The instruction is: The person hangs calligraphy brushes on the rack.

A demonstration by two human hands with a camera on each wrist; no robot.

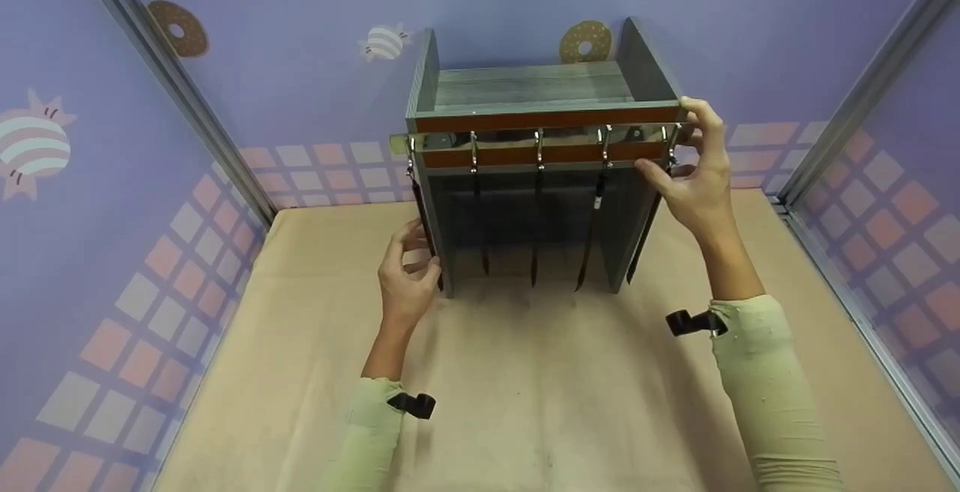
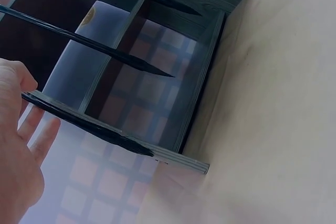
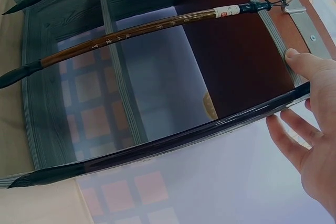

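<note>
Grey wooden rack (image 1: 525, 91) with five hanging brushes (image 1: 537, 207), at the surface's (image 1: 525, 387) far edge. Left hand (image 1: 405, 278): fingers loosely spread, touching leftmost brush (image 1: 421, 207). Right hand (image 1: 694, 173): fingers relaxed at the rack's upper right corner.

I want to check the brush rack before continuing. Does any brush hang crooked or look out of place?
Yes. The rightmost brush slants outward past the rack wall near the right hand, while the middle ones hang nearly straight. Nothing looks damaged or spilled.

Head view looks down at the brush rack (image 1: 540, 177); wrist views closely share it.
</note>
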